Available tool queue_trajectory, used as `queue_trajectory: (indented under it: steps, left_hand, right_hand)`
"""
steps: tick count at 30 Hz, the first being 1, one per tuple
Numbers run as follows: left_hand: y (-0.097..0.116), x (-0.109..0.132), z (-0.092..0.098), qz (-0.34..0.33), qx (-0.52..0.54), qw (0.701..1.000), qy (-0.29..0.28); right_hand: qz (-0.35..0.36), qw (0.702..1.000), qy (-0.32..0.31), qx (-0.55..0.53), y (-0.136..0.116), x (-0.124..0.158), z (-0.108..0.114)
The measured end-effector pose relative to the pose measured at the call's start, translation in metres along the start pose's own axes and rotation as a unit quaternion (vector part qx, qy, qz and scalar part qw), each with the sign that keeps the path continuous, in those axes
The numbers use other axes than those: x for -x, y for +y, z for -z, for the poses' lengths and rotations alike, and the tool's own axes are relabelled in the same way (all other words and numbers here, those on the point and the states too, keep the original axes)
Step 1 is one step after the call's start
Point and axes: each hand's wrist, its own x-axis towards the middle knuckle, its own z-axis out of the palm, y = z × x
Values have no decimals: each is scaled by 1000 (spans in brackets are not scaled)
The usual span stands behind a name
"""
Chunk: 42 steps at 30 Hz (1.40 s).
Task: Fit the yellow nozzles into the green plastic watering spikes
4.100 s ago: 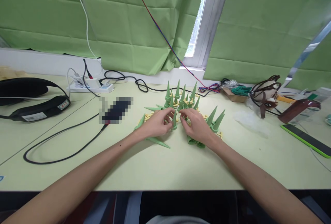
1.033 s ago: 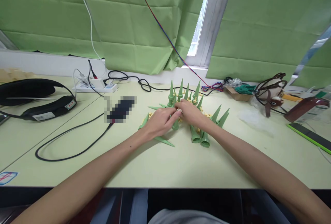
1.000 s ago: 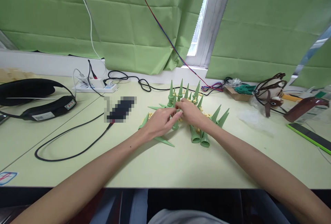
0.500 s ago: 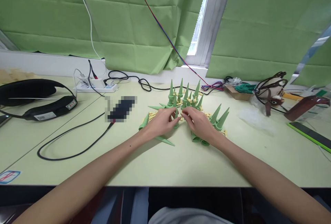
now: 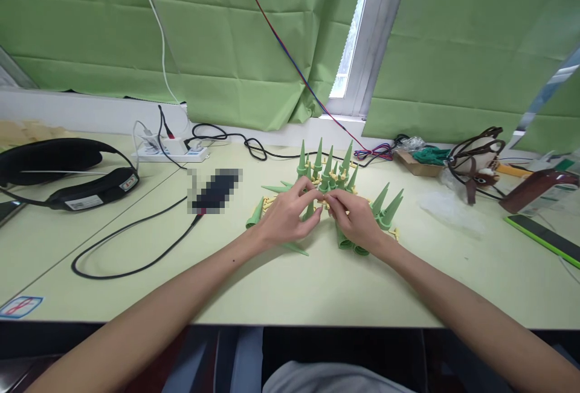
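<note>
A green curtain hangs across the far side, above a pale counter. On the counter's far left lies a black headset; on the right, a dark red bottle lies on its side, with a green-edged phone nearer. A white power strip sits at the far left, behind a looped black cable.

The left hand and right hand meet at the fingertips in the middle, among the green cones. The left grip curves around a cone, thumb and forefinger apart; whether it holds the cone cannot be told. The right grip has thumb and forefinger drawn together; what is between them cannot be told. Several cones stand upright beyond the hands, two lean on the right, and others lie down nearer. Smallest are yellow pieces, scattered among the cones.
</note>
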Motion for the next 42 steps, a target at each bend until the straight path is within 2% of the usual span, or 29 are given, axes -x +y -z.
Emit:
queue_trajectory:
  steps: [4, 8, 11, 17, 20, 23, 28, 30, 33, 35, 42]
  left_hand:
    - [-4, -1, -2, -18, -3, 1000, 4]
    - [-6, 0, -3, -26, -14, 1000, -4]
    - [-6, 0, -3, -28, -9, 1000, -4]
    - [-7, 1, -4, -43, -17, 999, -21]
    - [-8, 1, -4, -37, -17, 999, -2]
    - [-8, 0, -3, -20, -12, 999, 22]
    - [-8, 0, -3, -15, -13, 999, 30]
    - [-6, 0, -2, -5, -11, 999, 53]
    - [-4, -1, 0, 37, -4, 994, 102]
    - [-4, -2, 1, 69, 5, 991, 112]
    - [-7, -5, -1, 133, 62, 989, 11]
  right_hand:
    - [-87, 988, 7, -125, -4, 3, 1]
    - [-127, 965, 9, -228, -5, 5, -3]
    - [-139, 954, 18, -266, -7, 4, -5]
    - [-139, 950, 9, -280, -9, 2, -4]
    - [-119, 950, -1, -290, -9, 2, -1]
    - [-91, 960, -8, -264, -10, 2, 1]
    - [-67, 979, 3, -191, -9, 2, 3]
    - [-62, 982, 9, -179, -8, 1, 3]
    - [-57, 986, 9, -154, -5, 1, 4]
    - [-55, 990, 6, -133, -4, 1, 5]
    - [-47, 996, -14, -74, 0, -2, 8]
